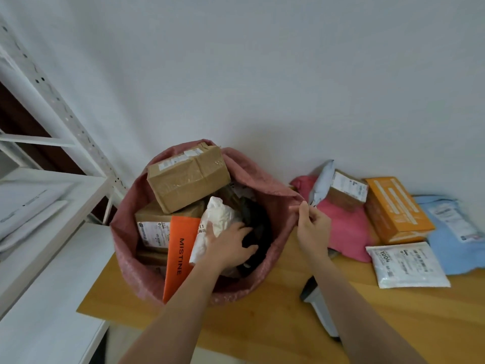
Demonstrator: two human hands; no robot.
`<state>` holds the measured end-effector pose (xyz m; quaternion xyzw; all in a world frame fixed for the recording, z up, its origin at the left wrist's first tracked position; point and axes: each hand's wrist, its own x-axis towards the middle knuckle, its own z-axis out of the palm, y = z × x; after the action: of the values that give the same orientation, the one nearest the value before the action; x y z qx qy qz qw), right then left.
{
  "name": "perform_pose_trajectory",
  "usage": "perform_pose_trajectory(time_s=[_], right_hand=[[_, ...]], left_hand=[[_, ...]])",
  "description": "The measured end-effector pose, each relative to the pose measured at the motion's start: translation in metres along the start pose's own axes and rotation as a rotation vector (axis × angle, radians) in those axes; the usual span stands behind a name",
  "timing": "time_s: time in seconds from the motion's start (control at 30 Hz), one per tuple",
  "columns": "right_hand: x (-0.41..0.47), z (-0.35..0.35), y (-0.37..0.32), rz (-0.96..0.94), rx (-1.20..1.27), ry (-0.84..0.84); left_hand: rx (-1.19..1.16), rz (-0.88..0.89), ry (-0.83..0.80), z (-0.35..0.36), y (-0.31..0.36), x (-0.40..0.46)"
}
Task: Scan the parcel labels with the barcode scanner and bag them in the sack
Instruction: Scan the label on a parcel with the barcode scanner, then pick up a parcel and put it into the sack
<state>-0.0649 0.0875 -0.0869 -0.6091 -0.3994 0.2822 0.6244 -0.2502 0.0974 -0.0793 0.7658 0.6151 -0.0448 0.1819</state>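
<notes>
Right hand [312,227] pinching sack [273,187] rim

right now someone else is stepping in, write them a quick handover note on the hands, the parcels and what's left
Left hand: inside the pink sack, spread on a white soft parcel.
Right hand: pinching the sack's right rim.
Scanner: lying on the wooden table, partly under the right forearm.
Done: several boxes already bagged.
Left: the parcels still on the table, among them the orange box, white mailer and blue mailer.
</notes>
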Motion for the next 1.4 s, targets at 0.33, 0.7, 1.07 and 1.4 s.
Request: perform_pose_trajectory(time_s=[0.33, 0.7, 1.07, 1.4], right_hand=[[-0.012, -0.031, 0.034, 0.239, 0.039, 0.039], [-0.035, -0.12, 0.131, 0.655, -0.733, -0.691], [-0.007, -0.223, 0.175, 0.852, -0.435, -0.173], [0.028, -0.291, 0.199, 1.073, 0.389, 0.068]], left_hand=[[-0.177, -0.025, 0.666, 0.005, 0.031, -0.018], [-0.377, 0.286, 0.833, 0.04, 0.102, -0.036], [-0.504, 0.072, 0.375, 0.137, 0.17, -0.026], [-0.526, -0.065, 0.01, 0.181, 0.203, -0.027]])
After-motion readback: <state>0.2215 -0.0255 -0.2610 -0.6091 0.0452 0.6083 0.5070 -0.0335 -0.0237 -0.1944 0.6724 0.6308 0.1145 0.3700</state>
